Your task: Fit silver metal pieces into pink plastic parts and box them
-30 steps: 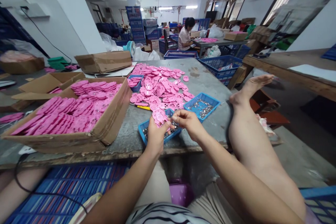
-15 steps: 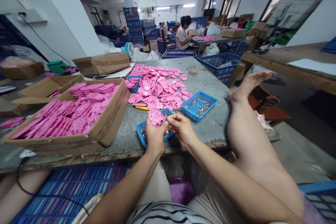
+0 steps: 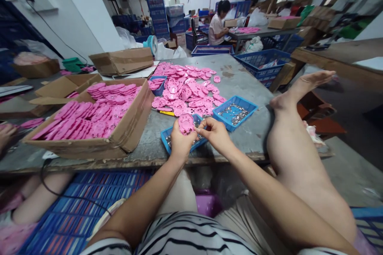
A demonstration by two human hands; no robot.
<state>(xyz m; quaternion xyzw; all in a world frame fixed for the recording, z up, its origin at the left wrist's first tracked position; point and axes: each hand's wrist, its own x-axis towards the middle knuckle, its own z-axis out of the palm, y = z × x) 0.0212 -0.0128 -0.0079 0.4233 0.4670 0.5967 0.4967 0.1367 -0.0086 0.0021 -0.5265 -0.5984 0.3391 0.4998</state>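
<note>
One thin pink piece (image 3: 186,122) is in the grasp of your left hand (image 3: 180,143), above the nearer blue tray (image 3: 164,139) on the tabletop (image 3: 248,83); it looks light and rather stiff, so a gentle hold on its rim should suffice. Your right hand (image 3: 216,134) slants inward, thumb and finger pinched together by the piece's right edge; whether they hold something small, I cannot tell.

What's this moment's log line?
left hand: holds flat pink molded piece | right hand: at its edge, grip unclear | beneath: blue rectangular plastic tray, small metallic parts inside
</note>
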